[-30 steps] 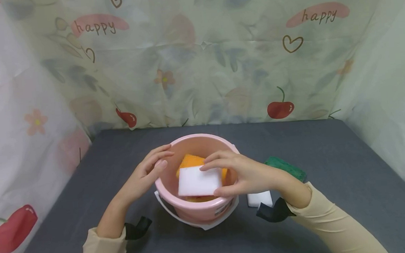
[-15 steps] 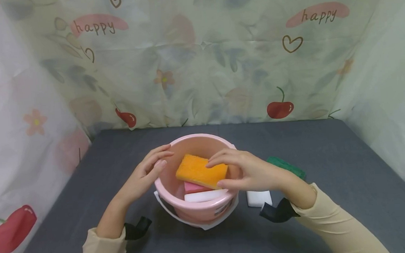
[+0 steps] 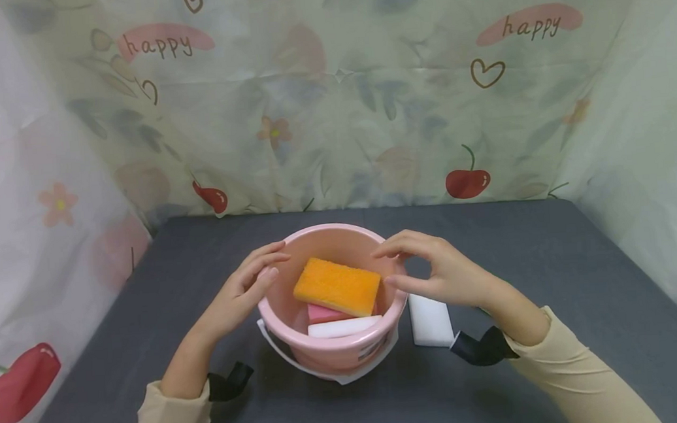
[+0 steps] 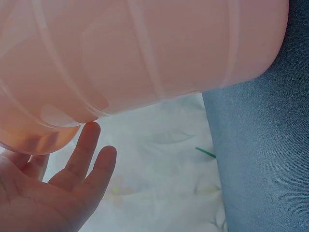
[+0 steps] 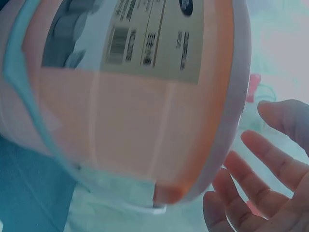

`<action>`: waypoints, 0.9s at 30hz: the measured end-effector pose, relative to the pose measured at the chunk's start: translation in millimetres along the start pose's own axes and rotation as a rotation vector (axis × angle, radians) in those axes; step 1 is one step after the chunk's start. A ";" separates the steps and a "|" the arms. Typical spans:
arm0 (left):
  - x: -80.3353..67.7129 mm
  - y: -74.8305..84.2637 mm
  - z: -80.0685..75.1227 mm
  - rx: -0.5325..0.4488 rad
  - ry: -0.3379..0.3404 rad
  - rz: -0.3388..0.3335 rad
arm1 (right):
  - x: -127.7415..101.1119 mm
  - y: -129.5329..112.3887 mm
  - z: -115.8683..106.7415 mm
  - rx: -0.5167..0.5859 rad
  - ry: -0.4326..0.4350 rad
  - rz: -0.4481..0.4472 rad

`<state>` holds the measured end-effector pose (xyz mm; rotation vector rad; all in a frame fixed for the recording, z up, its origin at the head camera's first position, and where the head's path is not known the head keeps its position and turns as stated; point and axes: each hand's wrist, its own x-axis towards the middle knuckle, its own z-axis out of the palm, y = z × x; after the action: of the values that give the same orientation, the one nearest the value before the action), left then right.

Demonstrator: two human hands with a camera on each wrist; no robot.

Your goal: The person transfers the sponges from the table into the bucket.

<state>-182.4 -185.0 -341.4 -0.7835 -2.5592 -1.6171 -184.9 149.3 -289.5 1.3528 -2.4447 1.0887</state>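
Hands [image 3: 244, 290] beside sponge-filled bucket [image 3: 323, 239]

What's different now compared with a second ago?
The white sponge the right hand held over the pink bucket has been let go and lies low inside, under the orange sponge. That hand has drawn back to the right rim, holding nothing. The left hand stays on the bucket's left side; another white sponge remains on the table.

bucket [image 3: 301, 352]: 1 | sponges [image 3: 338, 286]: 4 | hands [image 3: 244, 290]: 2
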 end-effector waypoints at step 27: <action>0.8 3.2 -0.9 -0.009 0.000 0.000 | -42.3 61.1 1.7 -0.042 -0.046 0.467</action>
<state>-182.0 -184.4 -338.0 -0.7851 -2.5533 -1.6304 -207.6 197.3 -341.5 0.8165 -2.8835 1.0885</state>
